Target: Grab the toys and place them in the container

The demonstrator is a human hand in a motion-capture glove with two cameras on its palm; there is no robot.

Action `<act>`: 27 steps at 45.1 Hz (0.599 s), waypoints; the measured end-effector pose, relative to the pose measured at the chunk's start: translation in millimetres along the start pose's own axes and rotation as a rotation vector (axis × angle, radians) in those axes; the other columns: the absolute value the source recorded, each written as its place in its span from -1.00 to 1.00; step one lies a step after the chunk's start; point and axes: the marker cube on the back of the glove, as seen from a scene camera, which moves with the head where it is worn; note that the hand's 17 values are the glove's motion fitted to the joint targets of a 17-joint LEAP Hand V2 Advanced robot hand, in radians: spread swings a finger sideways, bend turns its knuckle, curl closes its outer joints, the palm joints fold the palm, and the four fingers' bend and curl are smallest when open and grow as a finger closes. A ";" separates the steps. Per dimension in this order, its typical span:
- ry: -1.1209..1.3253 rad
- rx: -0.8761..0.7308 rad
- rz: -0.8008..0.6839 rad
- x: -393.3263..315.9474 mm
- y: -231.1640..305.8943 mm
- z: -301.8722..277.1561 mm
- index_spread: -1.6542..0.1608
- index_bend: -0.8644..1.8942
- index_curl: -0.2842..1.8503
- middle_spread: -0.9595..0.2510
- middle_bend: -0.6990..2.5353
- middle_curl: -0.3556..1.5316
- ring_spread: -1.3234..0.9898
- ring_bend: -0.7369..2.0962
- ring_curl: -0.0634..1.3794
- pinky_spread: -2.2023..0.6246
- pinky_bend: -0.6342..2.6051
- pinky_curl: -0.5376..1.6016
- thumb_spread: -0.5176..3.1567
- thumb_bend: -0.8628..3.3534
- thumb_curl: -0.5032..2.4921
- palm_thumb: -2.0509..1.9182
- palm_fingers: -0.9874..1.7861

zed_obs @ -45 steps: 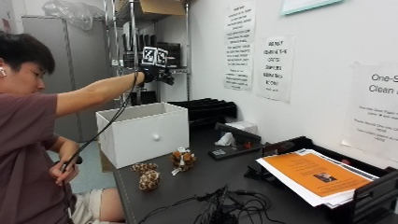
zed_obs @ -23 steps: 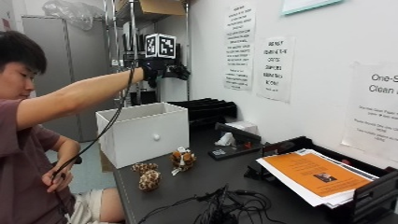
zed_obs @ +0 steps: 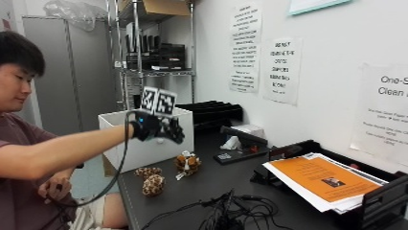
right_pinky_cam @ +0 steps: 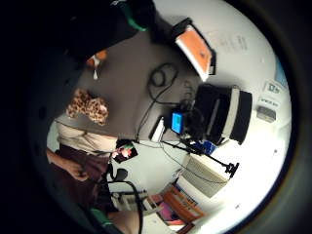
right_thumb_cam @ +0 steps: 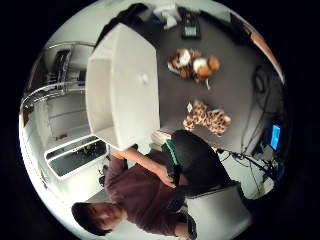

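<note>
Gloved right hand raised above the dark table, fingers loosely curled, holding nothing. Just behind: open white box container. Below on the table: spotted leopard plush toy and brown-and-white tiger plush toy, near each other.

Two plush toys, a spotted leopard and a tiger, lie soft and furry on a smooth, matt dark table. The white container behind looks smooth and matt. At right, an orange paper sheet tops a black plastic tray.
</note>
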 end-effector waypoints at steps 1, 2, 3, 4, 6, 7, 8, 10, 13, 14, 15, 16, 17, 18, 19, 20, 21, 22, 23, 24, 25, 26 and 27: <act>-0.010 -0.016 -0.006 0.6 -1.2 20.4 0.55 -0.34 -0.57 0.62 -0.48 -0.39 0.17 -0.19 -0.47 0.60 -0.02 -0.18 -0.03 -0.60 -0.41 0.08 -0.46; -0.017 -0.032 -0.011 1.2 -2.8 40.8 0.55 -0.34 -0.57 0.62 -0.49 -0.39 0.17 -0.19 -0.46 0.60 -0.03 -0.18 -0.03 -0.60 -0.41 0.07 -0.47; -0.023 -0.050 -0.015 1.6 -4.8 61.2 0.55 -0.34 -0.57 0.62 -0.48 -0.39 0.17 -0.18 -0.46 0.60 -0.02 -0.18 -0.03 -0.60 -0.41 0.07 -0.46; -0.029 -0.068 -0.019 1.6 -7.1 81.1 0.56 -0.34 -0.58 0.62 -0.48 -0.38 0.17 -0.18 -0.46 0.60 -0.03 -0.18 -0.03 -0.60 -0.41 0.07 -0.46; -0.045 -0.101 -0.028 0.5 -11.6 116.7 0.56 -0.35 -0.59 0.63 -0.48 -0.38 0.16 -0.17 -0.45 0.60 -0.03 -0.18 -0.03 -0.60 -0.42 0.07 -0.45; -0.057 -0.116 -0.033 -0.7 -13.8 132.0 0.56 -0.34 -0.59 0.63 -0.48 -0.38 0.16 -0.16 -0.45 0.60 -0.03 -0.18 -0.03 -0.60 -0.42 0.07 -0.45; -0.070 -0.130 -0.039 -2.0 -15.8 146.4 0.56 -0.35 -0.59 0.63 -0.48 -0.38 0.16 -0.16 -0.45 0.59 -0.03 -0.18 -0.04 -0.60 -0.42 0.06 -0.45; -0.095 -0.154 -0.050 -4.5 -19.0 173.5 0.57 -0.34 -0.60 0.63 -0.47 -0.38 0.16 -0.15 -0.44 0.59 -0.03 -0.18 -0.04 -0.60 -0.42 0.06 -0.45; -0.088 -0.128 -0.048 -7.4 -23.0 203.8 0.57 -0.34 -0.61 0.64 -0.48 -0.37 0.16 -0.15 -0.44 0.59 -0.01 -0.18 -0.05 -0.61 -0.43 0.04 -0.44; -0.069 -0.090 -0.045 -8.4 -24.4 209.4 0.57 -0.34 -0.61 0.63 -0.47 -0.37 0.16 -0.14 -0.43 0.59 -0.02 -0.18 -0.06 -0.61 -0.43 0.04 -0.44; -0.047 -0.043 -0.041 -9.4 -25.7 213.0 0.57 -0.33 -0.61 0.60 -0.46 -0.37 0.14 -0.11 -0.42 0.59 -0.02 -0.18 -0.07 -0.61 -0.43 0.03 -0.37; -0.029 0.004 -0.039 -10.3 -26.7 214.9 0.56 -0.31 -0.61 0.58 -0.45 -0.36 0.13 -0.09 -0.41 0.58 -0.02 -0.18 -0.07 -0.61 -0.43 0.03 -0.32; -0.015 0.045 -0.036 -11.1 -27.4 215.8 0.56 -0.28 -0.60 0.52 -0.43 -0.35 0.11 -0.06 -0.39 0.58 -0.02 -0.18 -0.08 -0.61 -0.43 0.03 -0.24; -0.006 0.076 -0.034 -11.8 -28.1 216.2 0.55 -0.27 -0.60 0.48 -0.42 -0.34 0.08 -0.03 -0.38 0.56 -0.03 -0.19 -0.08 -0.60 -0.43 0.03 -0.17; 0.002 0.100 -0.033 -12.4 -28.8 216.4 0.55 -0.24 -0.59 0.43 -0.39 -0.32 0.05 0.01 -0.37 0.53 -0.04 -0.20 -0.08 -0.60 -0.43 0.03 -0.06; 0.008 0.119 -0.031 -12.8 -29.7 216.3 0.55 -0.22 -0.58 0.44 -0.45 -0.35 0.03 0.04 -0.38 0.52 -0.03 -0.21 -0.08 -0.60 -0.43 0.04 -0.05; 0.014 0.134 -0.031 -12.8 -30.4 216.1 0.55 -0.21 -0.57 0.43 -0.45 -0.35 0.01 0.06 -0.37 0.50 -0.04 -0.21 -0.09 -0.60 -0.43 0.03 -0.04; 0.018 0.146 -0.032 -12.3 -31.0 215.7 0.55 -0.20 -0.56 0.36 -0.36 -0.30 -0.01 0.08 -0.35 0.47 -0.05 -0.21 -0.09 -0.60 -0.43 0.04 0.10; 0.020 0.156 -0.035 -11.6 -31.6 215.2 0.55 -0.19 -0.56 0.34 -0.38 -0.31 -0.03 0.10 -0.35 0.45 -0.05 -0.21 -0.09 -0.60 -0.43 0.04 0.14; 0.020 0.163 -0.039 -11.2 -32.6 214.5 0.55 -0.18 -0.55 0.31 -0.29 -0.26 -0.05 0.11 -0.34 0.43 -0.06 -0.22 -0.08 -0.60 -0.43 0.04 0.25; 0.017 0.166 -0.045 -11.2 -34.0 213.8 0.55 -0.17 -0.55 0.28 -0.27 -0.25 -0.06 0.12 -0.34 0.42 -0.08 -0.22 -0.08 -0.59 -0.43 0.05 0.27; 0.012 0.166 -0.051 -11.6 -35.9 213.0 0.54 -0.14 -0.54 0.26 -0.23 -0.22 -0.08 0.14 -0.32 0.41 -0.09 -0.22 -0.06 -0.59 -0.43 0.05 0.35; 0.006 0.160 -0.056 -12.3 -38.1 212.1 0.54 -0.13 -0.54 0.24 -0.20 -0.21 -0.09 0.15 -0.31 0.39 -0.09 -0.22 -0.06 -0.59 -0.43 0.06 0.38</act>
